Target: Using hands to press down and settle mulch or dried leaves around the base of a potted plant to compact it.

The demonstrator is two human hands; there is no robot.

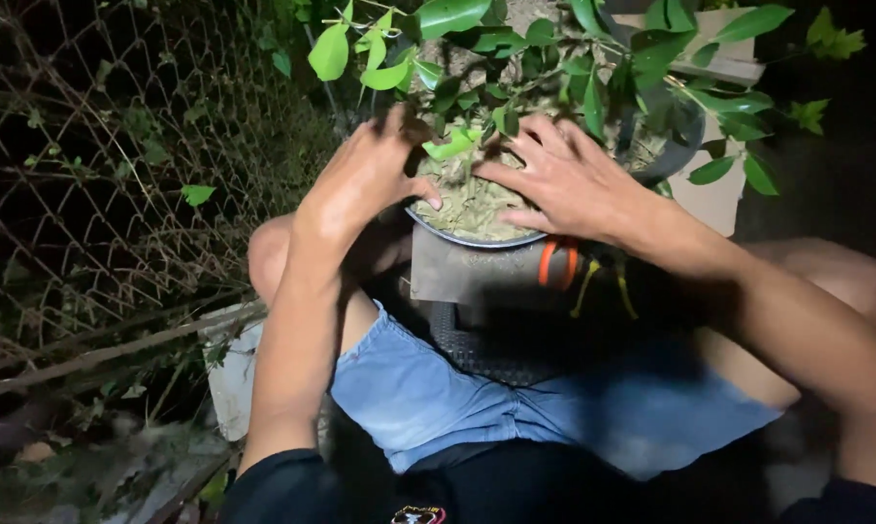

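A round grey pot [462, 237] holds pale dry soil [477, 206] and a leafy green plant [515, 58]. My left hand [365, 175] rests on the pot's left rim, fingers spread and curled into the soil near the plant's base. On the right side of the soil lies my right hand [569, 180], fingers splayed and pointing left. Both hands press on the soil and grip nothing. The pot stands on a grey block [467, 277] between my knees.
Orange-handled pliers [558, 262] and yellow-handled tool legs [603, 288] lie under my right wrist. A chain-link fence [117, 146] with dry vines runs along the left. A pale box [719, 199] stands behind the pot. I sit in blue shorts [438, 398].
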